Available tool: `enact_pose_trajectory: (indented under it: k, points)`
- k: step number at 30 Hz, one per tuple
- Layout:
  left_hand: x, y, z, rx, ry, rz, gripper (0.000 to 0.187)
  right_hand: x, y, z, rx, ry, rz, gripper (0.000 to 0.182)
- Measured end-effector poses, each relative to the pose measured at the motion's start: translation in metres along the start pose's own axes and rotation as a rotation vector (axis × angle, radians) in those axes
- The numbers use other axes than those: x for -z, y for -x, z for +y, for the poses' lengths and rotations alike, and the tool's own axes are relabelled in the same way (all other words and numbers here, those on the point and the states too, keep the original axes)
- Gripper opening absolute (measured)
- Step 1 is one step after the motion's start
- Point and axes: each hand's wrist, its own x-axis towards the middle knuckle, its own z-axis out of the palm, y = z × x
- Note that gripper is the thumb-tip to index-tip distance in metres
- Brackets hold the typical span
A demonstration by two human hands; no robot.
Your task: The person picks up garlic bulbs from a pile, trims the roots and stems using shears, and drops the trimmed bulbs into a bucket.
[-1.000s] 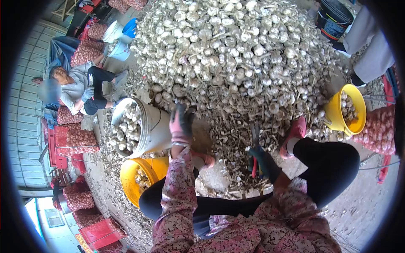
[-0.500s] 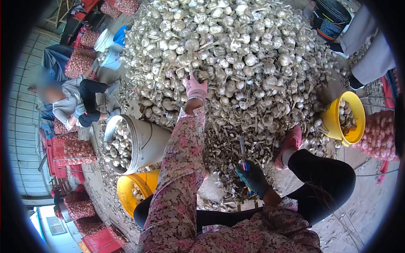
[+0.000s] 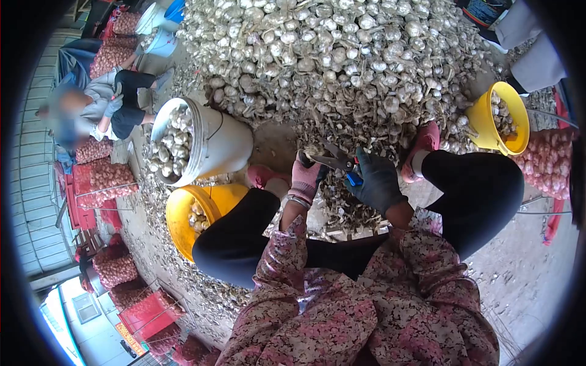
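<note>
My left hand (image 3: 305, 180), in a pink glove, is closed around a garlic bulb (image 3: 313, 150) in front of my lap. A dark glove covers my right hand (image 3: 378, 183), which grips pruning shears (image 3: 336, 160) with red and blue on the handles. The shears' dark blades point left and stand apart, right at the garlic in my left hand. Beyond both hands rises a large heap of garlic bulbs (image 3: 342, 61) with dry stems. Loose stem scraps and husks lie below the hands.
Left of me are a tilted white bucket (image 3: 223, 143) with garlic and a yellow bucket (image 3: 177, 216). Another yellow bucket (image 3: 519, 113) stands right, beside a red mesh sack (image 3: 546, 158). A seated person (image 3: 101, 94) works at far left; another person's legs (image 3: 531, 55) show at upper right.
My left hand has drawn back from the heap to my lap with a garlic bulb. My right hand has raised the shears to meet it. The view has tilted down.
</note>
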Motion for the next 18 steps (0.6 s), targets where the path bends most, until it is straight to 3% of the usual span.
enact_pose_trajectory:
  k: [2,3,6,11,16,18]
  points:
    - [-0.001,0.010,-0.012,-0.303,-0.328,0.096,0.027,0.000,0.009,-0.008,0.005,0.055,-0.035,0.078]
    - [-0.007,0.024,0.005,-0.314,-0.602,0.132,0.033,-0.003,0.013,-0.007,0.001,0.020,-0.081,0.077]
    - [-0.025,0.051,0.032,-0.231,-0.842,0.139,0.040,-0.004,0.020,-0.007,0.000,-0.010,-0.149,0.075]
    - [-0.025,0.057,0.024,-0.188,-0.836,0.060,0.042,-0.019,0.030,0.002,0.031,-0.076,-0.190,0.066]
    - [-0.016,0.048,0.012,-0.090,-0.905,0.020,0.049,-0.032,0.029,0.006,-0.063,-0.076,-0.313,0.042]
    - [-0.021,0.053,0.006,-0.079,-0.608,-0.141,0.052,-0.038,0.018,0.014,-0.180,-0.057,-0.411,0.035]
